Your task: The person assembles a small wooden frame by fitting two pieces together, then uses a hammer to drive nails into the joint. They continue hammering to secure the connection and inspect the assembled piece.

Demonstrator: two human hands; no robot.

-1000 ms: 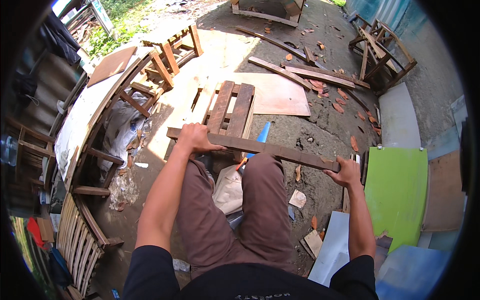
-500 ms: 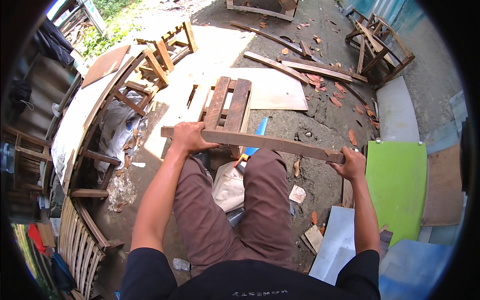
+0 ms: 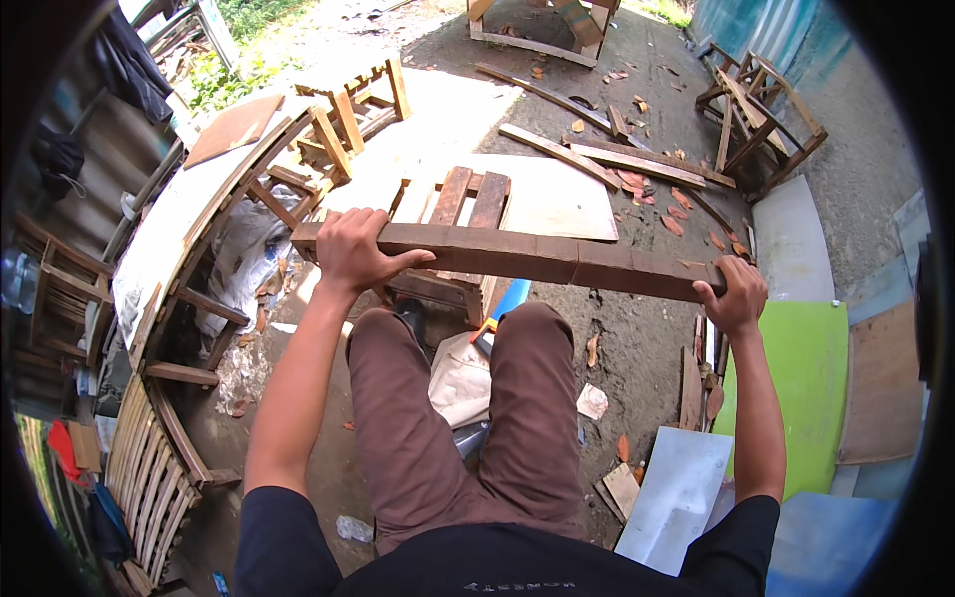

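A long dark brown wooden plank (image 3: 517, 261) is held level across the person's knees, right above the small slatted pallet (image 3: 460, 234) that stands on the ground. The left hand (image 3: 350, 249) is clamped over the plank near its left end, fingers wrapped over the top edge and thumb along the near face. The right hand (image 3: 736, 295) is closed around the plank's right end. The two hands are well apart, one at each end. Compared with a second ago, the plank has come up and nearer to the person, and now crosses the near part of the pallet rather than slanting down to the right. Right of the pallet a pale flat board (image 3: 557, 194) lies on the ground, and farther right stands a green panel (image 3: 811, 388).
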